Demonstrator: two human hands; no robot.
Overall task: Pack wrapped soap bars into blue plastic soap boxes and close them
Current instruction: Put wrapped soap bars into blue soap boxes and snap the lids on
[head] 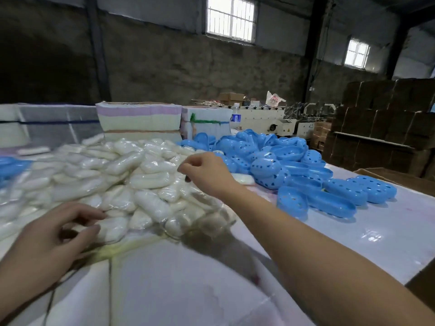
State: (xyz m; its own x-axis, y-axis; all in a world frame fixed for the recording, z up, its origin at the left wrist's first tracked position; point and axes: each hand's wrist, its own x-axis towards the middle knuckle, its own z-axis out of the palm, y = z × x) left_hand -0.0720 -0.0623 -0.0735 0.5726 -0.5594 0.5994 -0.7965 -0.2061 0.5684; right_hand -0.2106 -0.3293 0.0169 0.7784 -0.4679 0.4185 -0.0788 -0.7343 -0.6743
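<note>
The fingers (94, 228) of the left hand (47, 245) were loosely curled and held nothing, their tips resting at the near edge of the pile of wrapped soap bars (113, 180); the thumb tip lay against the wrapper of a near bar; the fingers (186, 164) of the right hand (207, 172) were bent downward above the far right part of the same pile, and whether they pinched a wrapper could not be told; the right forearm (317, 243) crossed the bench (188, 290) from the lower right corner of the view; the soap bars were white, each sealed in clear film, and were heaped loosely across the left and centre of the bench; the blue plastic soap boxes (282, 165) lay in a heap just to the right of the soap pile, touching it at the far side; their shells were perforated with small holes, and several lay open with the hollow upward; further blue boxes (11, 165) showed at the left edge of the view; the bench surface was covered with a glossy pale sheet; behind the piles stood bundled stacks (138, 121) with coloured bands, and a water bottle (235, 116) stood beside them; stacked cardboard cartons (381, 118) filled the right background, with a machine (277, 121) to their left, below a barred window (230, 20).
</note>
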